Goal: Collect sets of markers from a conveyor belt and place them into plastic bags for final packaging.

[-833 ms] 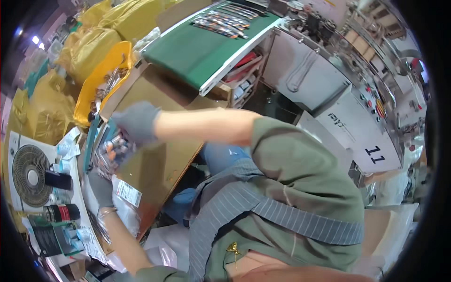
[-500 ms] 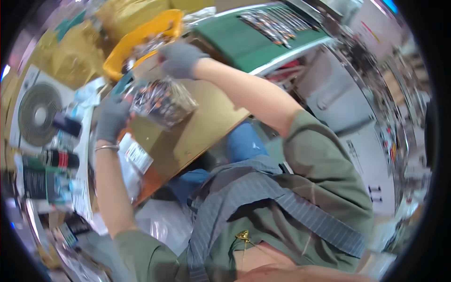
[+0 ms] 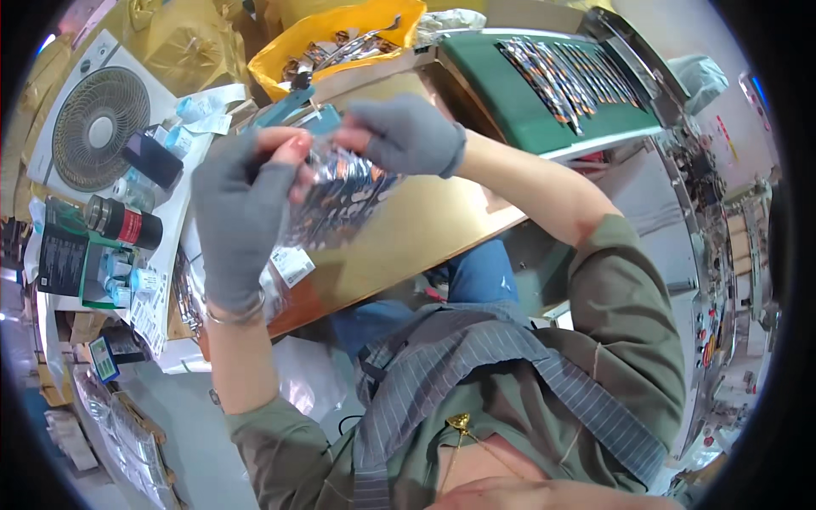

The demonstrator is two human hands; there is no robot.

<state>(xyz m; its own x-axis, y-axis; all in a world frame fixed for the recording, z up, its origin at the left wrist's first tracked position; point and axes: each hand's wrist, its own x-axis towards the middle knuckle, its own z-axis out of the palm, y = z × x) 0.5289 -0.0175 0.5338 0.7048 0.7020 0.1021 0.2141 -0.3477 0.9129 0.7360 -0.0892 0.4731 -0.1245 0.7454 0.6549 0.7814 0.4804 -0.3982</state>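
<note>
I can't read a single word or number for certain from here, as the print is too small or blurred. Nearer me than my left fingers (image 3: 291,150), a white label (image 3: 292,265) on the tabletop (image 3: 425,217) carries fine dark lines, and off to the left a black bottle (image 3: 100,218) wears a red label (image 3: 130,227) with pale marks. Beside that I see light lettering on a dark box (image 3: 64,255), blue-and-white labels on small bottles (image 3: 119,293), and rows of tiny dark print on a white sheet (image 3: 148,316).
</note>
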